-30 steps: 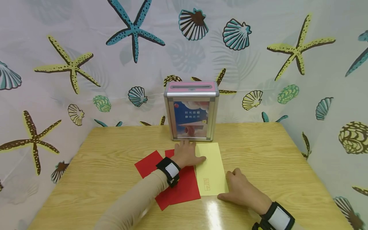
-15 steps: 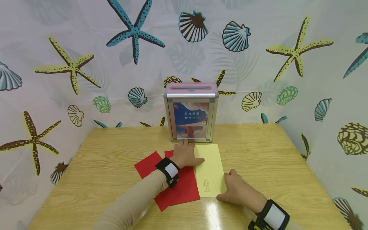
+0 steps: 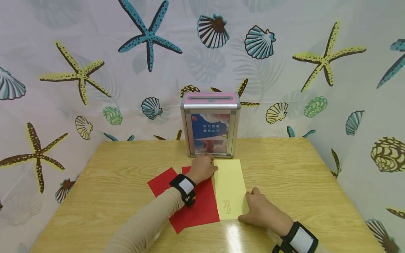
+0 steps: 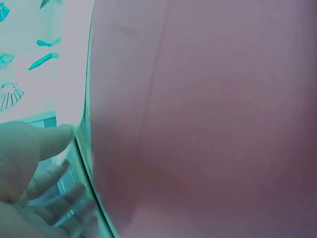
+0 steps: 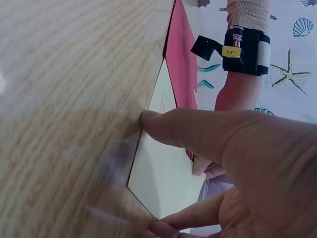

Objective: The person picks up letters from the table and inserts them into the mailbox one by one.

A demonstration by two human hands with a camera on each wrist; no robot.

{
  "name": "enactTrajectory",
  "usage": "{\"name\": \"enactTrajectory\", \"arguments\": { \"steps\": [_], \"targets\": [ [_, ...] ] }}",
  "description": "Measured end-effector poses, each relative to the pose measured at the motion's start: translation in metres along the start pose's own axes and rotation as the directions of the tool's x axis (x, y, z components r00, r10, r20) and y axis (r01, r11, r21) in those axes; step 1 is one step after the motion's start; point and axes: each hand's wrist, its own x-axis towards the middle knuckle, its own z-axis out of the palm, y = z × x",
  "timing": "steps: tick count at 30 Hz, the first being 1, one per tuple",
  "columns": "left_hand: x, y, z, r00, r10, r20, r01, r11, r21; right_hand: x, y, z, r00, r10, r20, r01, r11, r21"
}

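In the head view, a pale yellow envelope [image 3: 228, 189] with a small red printed box lies on the table. My left hand [image 3: 201, 168] is at its far left corner, thumb by the left edge; its fingers, blurred in the left wrist view, are apart from the thumb. At the near right corner my right hand [image 3: 265, 212] holds the envelope, thumb on the near edge and fingers at the right edge, as the right wrist view also shows. Red envelopes [image 3: 202, 207] lie overlapping under my left hand and forearm, partly hidden.
A silver-framed letter box [image 3: 210, 130] with a pink slotted top stands just beyond the envelopes. The wooden table [image 3: 120, 175] meets a wall covering [image 3: 284, 42] printed with starfish and shells.
My left thumb and fingers have drawn in toward the yellow envelope's left edge. My right hand has shifted slightly left, and the envelope has moved a little nearer me.
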Motion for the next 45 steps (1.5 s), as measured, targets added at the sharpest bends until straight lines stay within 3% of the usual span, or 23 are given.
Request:
{"name": "enactTrajectory", "arguments": {
  "steps": [3, 8, 14, 21, 27, 32, 35, 40, 43, 45],
  "targets": [
    [0.002, -0.006, 0.002, 0.999, 0.024, -0.041, -0.029, 0.990, -0.139, 0.000, -0.001, 0.000, 1.000, 0.002, 0.005, -0.002, 1.000, -0.017],
    [0.003, -0.009, 0.003, 0.999, 0.038, 0.007, -0.033, 0.949, -0.312, -0.001, -0.003, -0.001, 1.000, -0.002, 0.005, 0.003, 1.000, -0.028],
    [0.003, -0.009, 0.001, 0.992, 0.085, 0.089, -0.048, 0.933, -0.357, -0.001, -0.004, -0.001, 1.000, 0.005, 0.008, -0.005, 0.999, -0.033],
    [-0.005, -0.007, -0.004, 0.975, 0.089, 0.201, -0.003, 0.919, -0.393, -0.002, -0.005, 0.000, 1.000, -0.001, 0.010, 0.001, 0.999, -0.037],
    [-0.012, -0.004, -0.012, 0.961, 0.092, 0.261, 0.048, 0.873, -0.485, -0.002, -0.006, -0.002, 1.000, 0.011, 0.015, -0.011, 0.999, -0.038],
    [-0.015, -0.004, -0.015, 0.946, 0.068, 0.316, 0.127, 0.820, -0.557, -0.001, -0.005, -0.005, 1.000, 0.002, 0.006, -0.002, 0.999, -0.032],
    [-0.015, -0.006, -0.017, 0.950, 0.061, 0.307, 0.139, 0.798, -0.586, 0.000, -0.003, -0.007, 1.000, -0.005, -0.003, 0.005, 1.000, -0.017],
    [-0.014, -0.008, -0.021, 0.963, 0.060, 0.262, 0.106, 0.811, -0.575, 0.005, 0.004, -0.009, 0.999, -0.026, -0.034, 0.027, 0.999, 0.032],
    [-0.017, -0.008, -0.021, 0.968, 0.056, 0.245, 0.102, 0.805, -0.585, 0.009, 0.012, -0.009, 0.998, -0.039, -0.051, 0.045, 0.990, 0.135],
    [-0.020, -0.009, -0.021, 0.973, 0.046, 0.226, 0.106, 0.783, -0.613, 0.009, 0.018, -0.008, 0.997, -0.047, -0.063, 0.059, 0.977, 0.203]
  ]
}}
